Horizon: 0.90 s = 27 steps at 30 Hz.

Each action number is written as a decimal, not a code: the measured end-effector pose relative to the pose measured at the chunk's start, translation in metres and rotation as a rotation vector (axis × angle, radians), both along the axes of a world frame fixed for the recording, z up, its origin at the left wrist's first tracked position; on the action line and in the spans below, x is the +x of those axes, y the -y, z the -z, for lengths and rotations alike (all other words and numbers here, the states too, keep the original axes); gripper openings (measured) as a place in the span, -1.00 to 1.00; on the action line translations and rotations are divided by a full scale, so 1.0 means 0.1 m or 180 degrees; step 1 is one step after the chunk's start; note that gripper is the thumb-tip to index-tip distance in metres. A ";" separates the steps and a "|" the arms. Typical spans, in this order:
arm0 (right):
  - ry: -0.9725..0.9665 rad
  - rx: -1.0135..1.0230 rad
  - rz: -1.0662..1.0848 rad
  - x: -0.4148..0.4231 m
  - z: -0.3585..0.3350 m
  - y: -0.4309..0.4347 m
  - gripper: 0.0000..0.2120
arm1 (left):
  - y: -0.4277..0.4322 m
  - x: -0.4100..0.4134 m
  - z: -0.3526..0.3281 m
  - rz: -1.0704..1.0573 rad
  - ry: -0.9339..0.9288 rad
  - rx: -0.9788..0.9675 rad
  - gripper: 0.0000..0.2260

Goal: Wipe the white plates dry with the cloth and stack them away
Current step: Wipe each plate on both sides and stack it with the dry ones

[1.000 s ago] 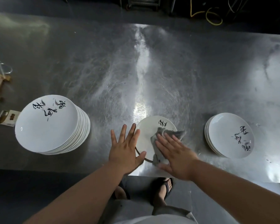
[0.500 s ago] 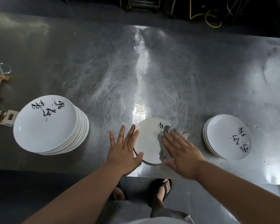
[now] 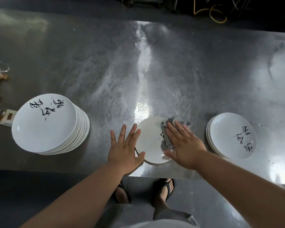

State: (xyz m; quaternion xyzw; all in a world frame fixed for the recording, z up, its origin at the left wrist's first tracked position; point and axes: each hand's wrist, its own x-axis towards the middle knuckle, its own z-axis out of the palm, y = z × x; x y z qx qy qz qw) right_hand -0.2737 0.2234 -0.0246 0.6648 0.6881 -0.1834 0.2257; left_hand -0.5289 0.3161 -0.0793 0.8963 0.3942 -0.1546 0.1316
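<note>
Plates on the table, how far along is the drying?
Partway. One plate is in hand: the right hand presses the cloth onto it while the left hand steadies its rim. A tall stack stands left, a short stack right; which is dried and which waits, I cannot tell.

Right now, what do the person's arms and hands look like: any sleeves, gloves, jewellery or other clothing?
The left hand and right hand are bare: no gloves, rings or watch show. Both forearms are uncovered as far as the frame edge, with no sleeves visible. Below the table edge are dark flip-flop sandals and a light grey garment.
</note>
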 end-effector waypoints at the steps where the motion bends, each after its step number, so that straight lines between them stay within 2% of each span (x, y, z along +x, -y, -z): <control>1: 0.0049 -0.0056 0.0054 -0.02 -0.01 0.03 -0.10 | 0.00 0.00 0.01 0.0003 0.0015 0.0005 -0.22; 8: 0.0000 0.0001 -0.0127 -0.27 0.07 -0.56 -0.11 | 0.00 -0.02 0.03 -0.0033 0.0031 0.0037 -0.22; 13: -0.0172 0.0025 0.0553 -0.17 0.08 0.12 -0.13 | 0.02 0.00 0.01 -0.0117 0.0033 0.0083 -0.17; 17: -0.0330 -0.0104 0.0670 -0.16 0.04 0.35 -0.14 | 0.06 -0.02 -0.03 0.0120 0.0103 0.0093 -0.12; 19: -0.0448 0.0033 0.0481 -0.10 0.03 0.17 -0.15 | 0.05 -0.02 -0.05 0.0504 0.0352 0.0230 -0.31; 21: -0.0459 0.0149 -0.0102 -0.01 0.03 -0.11 -0.15 | -0.06 -0.01 -0.11 0.0540 0.0578 0.0311 -0.47; 24: -0.0335 0.0242 -0.0861 0.00 0.08 -0.46 -0.16 | -0.29 0.07 -0.18 0.0646 0.0219 0.0099 -0.33; 27: -0.0369 0.0227 -0.0635 -0.11 0.09 -0.57 -0.15 | -0.32 0.11 -0.16 0.0616 -0.0014 -0.0024 -0.29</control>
